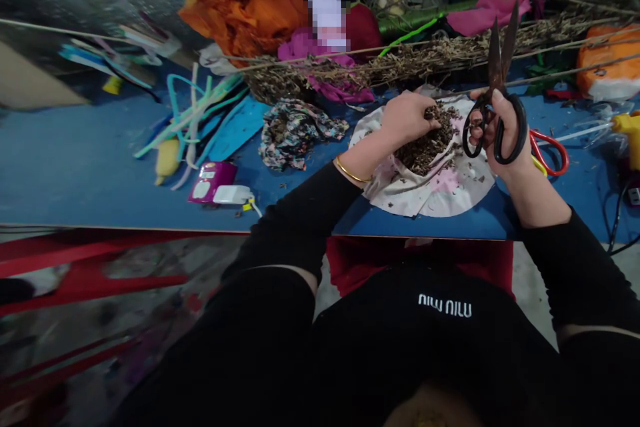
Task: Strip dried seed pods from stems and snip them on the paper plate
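Gripping dark scissors (494,61) by the loops in the right hand (505,130), right of center in the frame, with slightly parted blades toward the top edge. Pinching dried plant bits (423,152) between the bent fingers and thumb of the left hand (407,119), just left of the scissors. Working over a pale, pink-stained cloth (463,197), under the heaped bits and flat on the blue table (75,167). Wearing black sleeves (295,227), with a gold bangle (353,173) on the left wrist. Facing dried stalks (440,57) across the upper right, with crumpled orange fabric (245,7) at upper left of center. Flanked by a bunched patterned cloth (293,133) near the middle and a red handle (560,163) just beside the right hand.
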Demonstrator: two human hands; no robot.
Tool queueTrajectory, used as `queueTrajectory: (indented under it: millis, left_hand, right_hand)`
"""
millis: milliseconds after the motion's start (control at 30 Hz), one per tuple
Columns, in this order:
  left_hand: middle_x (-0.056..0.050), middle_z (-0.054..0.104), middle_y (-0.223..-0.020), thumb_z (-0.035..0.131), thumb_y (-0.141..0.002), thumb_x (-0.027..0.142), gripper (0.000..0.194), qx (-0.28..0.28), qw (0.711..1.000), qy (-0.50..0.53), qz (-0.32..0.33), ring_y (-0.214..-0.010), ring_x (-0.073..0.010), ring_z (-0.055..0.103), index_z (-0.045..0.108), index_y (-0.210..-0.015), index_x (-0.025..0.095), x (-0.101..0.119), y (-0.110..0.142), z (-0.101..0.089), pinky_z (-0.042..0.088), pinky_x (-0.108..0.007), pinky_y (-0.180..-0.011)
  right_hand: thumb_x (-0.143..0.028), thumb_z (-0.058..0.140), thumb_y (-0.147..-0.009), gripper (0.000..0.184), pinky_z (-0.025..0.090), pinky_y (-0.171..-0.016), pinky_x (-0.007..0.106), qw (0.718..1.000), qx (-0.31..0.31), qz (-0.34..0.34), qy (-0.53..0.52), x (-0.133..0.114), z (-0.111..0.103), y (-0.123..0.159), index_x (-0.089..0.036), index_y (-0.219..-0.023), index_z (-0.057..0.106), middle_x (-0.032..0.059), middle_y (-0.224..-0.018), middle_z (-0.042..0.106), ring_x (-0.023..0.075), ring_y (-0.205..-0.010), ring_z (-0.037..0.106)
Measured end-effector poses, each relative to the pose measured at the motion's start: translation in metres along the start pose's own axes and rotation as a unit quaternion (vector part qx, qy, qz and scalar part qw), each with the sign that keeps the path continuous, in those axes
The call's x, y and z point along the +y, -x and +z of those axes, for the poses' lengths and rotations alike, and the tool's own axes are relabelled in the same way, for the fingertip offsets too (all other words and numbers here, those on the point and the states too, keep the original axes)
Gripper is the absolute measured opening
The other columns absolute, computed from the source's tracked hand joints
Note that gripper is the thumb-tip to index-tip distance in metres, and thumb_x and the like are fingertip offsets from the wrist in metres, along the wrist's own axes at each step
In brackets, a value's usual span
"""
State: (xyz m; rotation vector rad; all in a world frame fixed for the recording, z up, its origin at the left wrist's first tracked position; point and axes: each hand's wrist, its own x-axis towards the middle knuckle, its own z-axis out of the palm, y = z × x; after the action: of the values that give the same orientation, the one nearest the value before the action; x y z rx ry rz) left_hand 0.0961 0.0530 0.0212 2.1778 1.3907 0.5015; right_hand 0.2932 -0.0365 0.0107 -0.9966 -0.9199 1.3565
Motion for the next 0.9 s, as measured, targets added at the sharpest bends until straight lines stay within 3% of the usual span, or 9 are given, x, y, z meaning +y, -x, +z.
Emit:
queueTrajectory:
  millis: [100, 200, 333, 467, 733, 900]
  left_hand:
    - [-0.005, 0.077, -0.090, 0.080, -0.077, 0.028, 0.010, -0.001, 0.999, 0.042, 0.000, -0.113, -0.0319, 0.070, 0.076, -0.084, 0.021, -0.003, -0.006, 0.003, 0.050, -0.039, -0.101]
    - [-0.006, 0.077, -0.090, 0.079, -0.082, 0.031, 0.016, 0.018, 0.987, 0.157, -0.037, -0.103, -0.0282, 0.072, 0.074, -0.090, 0.018, -0.006, 0.000, -0.004, 0.055, -0.039, -0.094]
    - [-0.008, 0.078, -0.092, 0.080, -0.087, 0.042, 0.025, -0.008, 0.947, 0.295, -0.127, -0.093, -0.0264, 0.076, 0.071, -0.096, 0.021, -0.006, 0.019, -0.018, 0.060, -0.038, -0.082]
    - [-0.010, 0.080, -0.096, 0.078, -0.089, 0.044, 0.026, -0.042, 0.911, 0.372, -0.174, -0.099, -0.0286, 0.080, 0.069, -0.097, 0.021, -0.002, 0.042, -0.021, 0.063, -0.035, -0.075]
    - [-0.007, 0.081, -0.100, 0.082, -0.088, 0.035, 0.024, -0.023, 0.853, 0.478, -0.208, -0.102, -0.0228, 0.081, 0.067, -0.100, 0.020, -0.007, 0.071, -0.008, 0.068, -0.034, -0.085]
    - [-0.011, 0.082, -0.109, 0.076, -0.095, 0.040, 0.025, -0.012, 0.842, 0.500, -0.200, -0.106, -0.0250, 0.081, 0.071, -0.108, 0.019, -0.019, 0.075, 0.004, 0.069, -0.038, -0.088]
  right_hand:
    - [-0.082, 0.074, -0.078, 0.059, 0.042, -0.066, 0.038, 1.000, -0.011, 0.007, -0.006, 0.000, -0.001, 0.000, -0.036, -0.112, 0.061, -0.0009, -0.079, 0.058, 0.0205, -0.076, 0.055]
    - [-0.084, 0.075, -0.077, 0.060, 0.043, -0.067, 0.039, 1.000, -0.023, 0.011, -0.013, -0.003, 0.002, 0.002, -0.036, -0.111, 0.060, -0.0010, -0.079, 0.057, 0.0203, -0.076, 0.053]
    - [-0.078, 0.081, -0.070, 0.059, 0.035, -0.057, 0.034, 0.999, 0.016, 0.014, -0.034, -0.009, 0.009, 0.005, -0.033, -0.103, 0.064, -0.0013, -0.080, 0.052, 0.0151, -0.065, 0.040]
    - [-0.073, 0.079, -0.077, 0.053, 0.036, -0.054, 0.033, 0.999, 0.010, 0.010, -0.037, -0.006, 0.008, 0.004, -0.030, -0.105, 0.065, -0.0009, -0.081, 0.053, 0.0137, -0.062, 0.043]
    - [-0.072, 0.081, -0.076, 0.051, 0.039, -0.049, 0.031, 0.999, 0.007, 0.017, -0.035, 0.002, 0.003, 0.000, -0.030, -0.103, 0.069, -0.0022, -0.078, 0.053, 0.0123, -0.059, 0.043]
    - [-0.072, 0.083, -0.074, 0.052, 0.040, -0.051, 0.033, 1.000, -0.012, 0.012, 0.021, 0.003, 0.002, 0.000, -0.033, -0.106, 0.067, -0.0023, -0.076, 0.056, 0.0140, -0.058, 0.045]
